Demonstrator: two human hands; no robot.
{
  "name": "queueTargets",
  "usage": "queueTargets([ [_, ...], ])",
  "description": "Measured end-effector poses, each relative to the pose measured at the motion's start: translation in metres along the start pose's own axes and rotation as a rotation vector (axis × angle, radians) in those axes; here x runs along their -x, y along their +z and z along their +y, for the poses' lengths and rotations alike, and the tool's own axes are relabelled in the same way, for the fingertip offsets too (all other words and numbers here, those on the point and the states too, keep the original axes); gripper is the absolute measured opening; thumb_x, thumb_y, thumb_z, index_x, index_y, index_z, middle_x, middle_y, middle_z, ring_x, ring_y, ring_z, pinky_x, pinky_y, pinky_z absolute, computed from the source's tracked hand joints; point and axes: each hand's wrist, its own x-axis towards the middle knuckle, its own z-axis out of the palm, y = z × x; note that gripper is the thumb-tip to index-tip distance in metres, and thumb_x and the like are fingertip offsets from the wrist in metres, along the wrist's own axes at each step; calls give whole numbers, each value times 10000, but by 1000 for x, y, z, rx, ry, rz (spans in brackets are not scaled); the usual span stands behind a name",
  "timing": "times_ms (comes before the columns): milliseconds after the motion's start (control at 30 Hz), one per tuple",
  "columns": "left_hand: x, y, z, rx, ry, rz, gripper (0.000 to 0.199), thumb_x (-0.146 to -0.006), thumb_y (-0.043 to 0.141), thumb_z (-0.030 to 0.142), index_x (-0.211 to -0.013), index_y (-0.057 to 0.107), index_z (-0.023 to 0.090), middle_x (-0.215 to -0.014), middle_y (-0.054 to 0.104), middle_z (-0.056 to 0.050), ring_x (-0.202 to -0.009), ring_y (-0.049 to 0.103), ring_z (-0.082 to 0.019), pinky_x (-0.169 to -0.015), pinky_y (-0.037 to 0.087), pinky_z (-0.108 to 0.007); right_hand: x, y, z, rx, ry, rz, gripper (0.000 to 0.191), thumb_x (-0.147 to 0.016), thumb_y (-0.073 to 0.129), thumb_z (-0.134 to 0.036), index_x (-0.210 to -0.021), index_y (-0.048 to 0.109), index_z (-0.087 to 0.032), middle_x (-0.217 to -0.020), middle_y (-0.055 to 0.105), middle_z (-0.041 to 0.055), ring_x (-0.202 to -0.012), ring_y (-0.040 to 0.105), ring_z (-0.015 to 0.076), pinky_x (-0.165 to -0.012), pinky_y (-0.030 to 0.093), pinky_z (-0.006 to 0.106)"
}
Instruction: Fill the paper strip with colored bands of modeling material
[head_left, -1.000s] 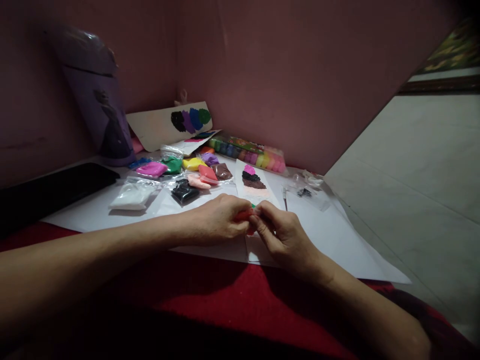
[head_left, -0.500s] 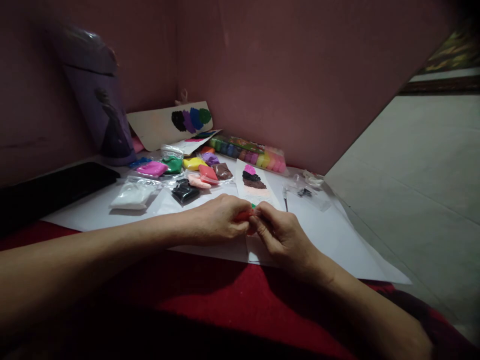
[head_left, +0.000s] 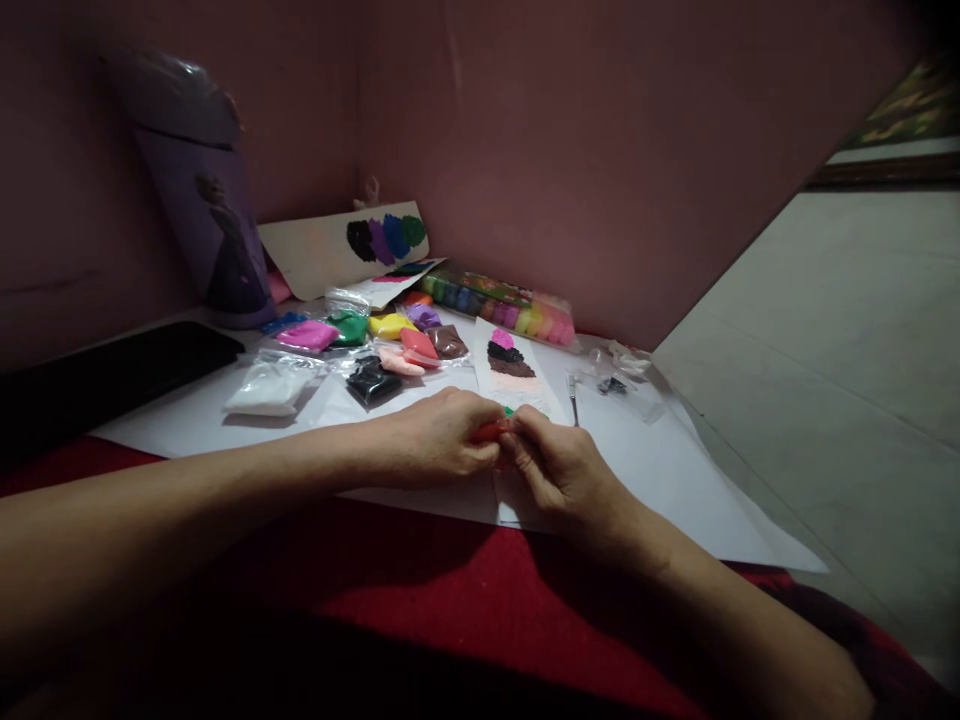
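My left hand (head_left: pixel 448 437) and my right hand (head_left: pixel 564 468) meet low over the white paper, both closed on a small orange-red bag of clay (head_left: pixel 489 431). The left fingers wrap round its body, while the right thumb and fingers pinch its right end. Most of the bag is hidden by the fingers. Just beyond the hands lies a paper strip (head_left: pixel 486 385) with pink, black, brown and peach patches; a bit of green shows behind the fingertips. A thin brush (head_left: pixel 573 398) rests to the right of the strip.
Several bagged clays lie behind my left hand, among them white (head_left: pixel 262 388), black (head_left: pixel 373 382) and brown (head_left: pixel 448 342). A long clear pack of coloured clay (head_left: pixel 495 305) sits by the wall. At left are a dark flat object (head_left: pixel 150 365) and a purple container (head_left: pixel 225 240).
The view has shifted very slightly. Both hands keep the same hold on the orange-red bag, with hardly any visible movement.
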Motion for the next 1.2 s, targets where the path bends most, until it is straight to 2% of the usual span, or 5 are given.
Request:
queueTargets([
  [300,0,0,1,-9,-10,-12,211,-816,432,285,-708,539,139,-655,559,-4,-580,448,-100,-518,296,-213,0,-1,-1,-2,22,-28,185,-938,385,-237,-756,390,-209,-662,513,-13,-546,434,113,-538,317,243],
  [1200,0,-1,1,-20,-3,-27,202,-819,429,280,-723,540,141,-674,568,-6,-595,463,-103,-518,301,-213,-1,0,-1,-20,-10,-5,202,-930,401,-225,-731,374,-206,-630,477,-30,-513,390,95,-533,311,229],
])
